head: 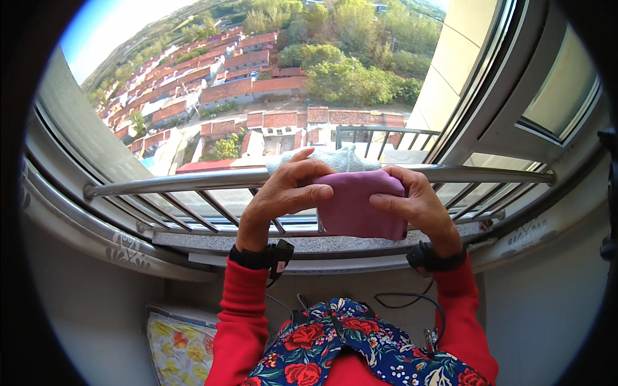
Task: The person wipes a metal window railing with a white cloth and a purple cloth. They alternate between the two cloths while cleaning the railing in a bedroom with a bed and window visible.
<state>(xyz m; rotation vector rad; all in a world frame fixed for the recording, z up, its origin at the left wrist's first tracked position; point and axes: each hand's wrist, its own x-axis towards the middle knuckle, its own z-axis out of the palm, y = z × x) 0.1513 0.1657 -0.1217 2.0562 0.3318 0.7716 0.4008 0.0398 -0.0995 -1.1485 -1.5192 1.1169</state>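
A folded purple cloth (pixel 355 207) is held up between my two hands in front of a metal window railing. My left hand (pixel 289 188) pinches its left edge, thumb on the near side and most fingers hidden behind; one finger sticks up. At the upper right corner, my right hand (pixel 417 200) grips the cloth with its thumb across the near face. Just behind, a pale blue cloth (pixel 338 158) lies over the railing's top bar (pixel 212 181), partly covered by my left hand and the purple cloth.
Below the railing runs a speckled stone sill (pixel 212 242). A window frame (pixel 502 103) rises at right, and rooftops and trees show outside. Cables (pixel 410 295) hang near my body. On the floor at lower left is a flower-patterned item (pixel 181 347).
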